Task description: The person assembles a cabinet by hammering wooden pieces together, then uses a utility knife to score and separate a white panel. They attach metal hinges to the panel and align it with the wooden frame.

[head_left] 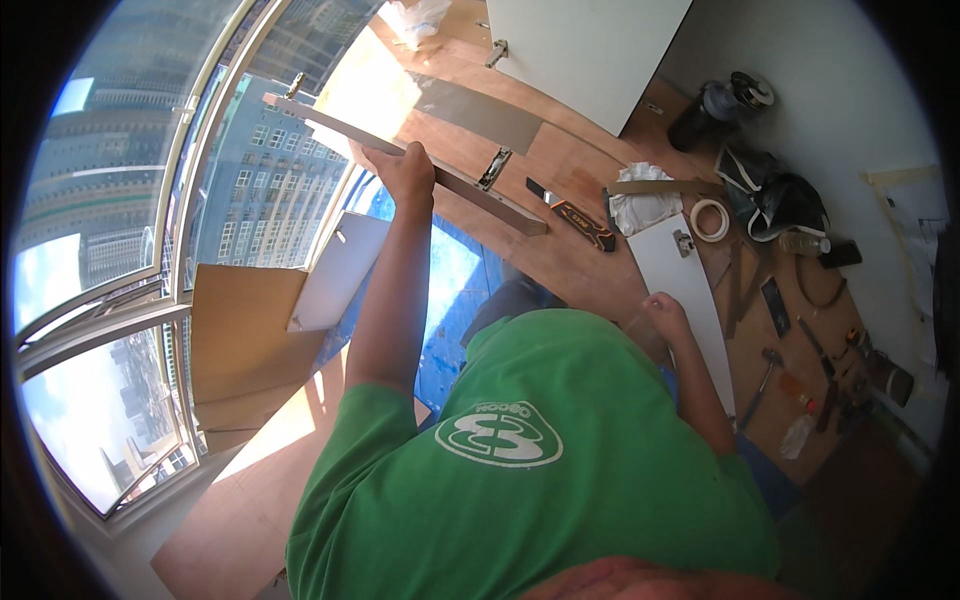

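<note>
My left hand (405, 175) is closed around the long edge of a narrow cabinet door (480, 200), held up and seen nearly edge-on. Two metal hinges sit along that door, one hinge (493, 168) near my hand and another (295, 85) at its far left end. On the right, my right hand (664, 316) is closed with its fingers curled, beside a white panel (683, 285) bearing a metal hinge (683, 242). Whether anything small is in those fingers, I cannot make out. An orange and black handsaw (583, 226) lies on the brown wooden surface beyond the door.
A large white door (580, 50) stands at the far side. Tape roll (709, 220), black bottle (705, 115), dark bag (770, 190) and hammer (762, 385) lie to the right. Windows (225, 180) and a cardboard sheet (245, 335) are at the left; blue sheeting (455, 270) covers the floor.
</note>
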### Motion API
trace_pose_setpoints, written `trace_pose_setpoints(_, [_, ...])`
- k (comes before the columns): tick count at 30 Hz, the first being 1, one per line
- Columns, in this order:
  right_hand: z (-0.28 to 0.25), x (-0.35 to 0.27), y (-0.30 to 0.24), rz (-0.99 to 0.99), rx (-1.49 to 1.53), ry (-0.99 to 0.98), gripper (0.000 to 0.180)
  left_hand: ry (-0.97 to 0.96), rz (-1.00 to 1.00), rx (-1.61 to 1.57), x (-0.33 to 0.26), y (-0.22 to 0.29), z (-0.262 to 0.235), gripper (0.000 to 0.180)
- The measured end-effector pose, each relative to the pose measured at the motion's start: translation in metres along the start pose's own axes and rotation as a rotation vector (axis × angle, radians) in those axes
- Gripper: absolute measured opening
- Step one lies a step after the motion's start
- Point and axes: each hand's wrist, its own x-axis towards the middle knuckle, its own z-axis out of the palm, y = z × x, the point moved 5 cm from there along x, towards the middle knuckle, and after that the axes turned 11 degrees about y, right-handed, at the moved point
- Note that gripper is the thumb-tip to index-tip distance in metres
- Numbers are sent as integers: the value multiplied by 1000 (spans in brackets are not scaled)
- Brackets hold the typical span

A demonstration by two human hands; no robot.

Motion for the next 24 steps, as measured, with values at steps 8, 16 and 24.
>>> trace_pose_setpoints(8, [9, -2, -46, -145, -4, -21, 22, -57, -166, -152, 2, 2, 0, 110])
trace_pose_setpoints(16, [13, 2, -56, -86, -46, -64, 23, -5, 522, 519, 35, 8, -7, 82])
trace_pose_setpoints(24, [45, 12, -99, -170, -76, -94, 25, -521, 945, 651, 52, 29, 7, 48])
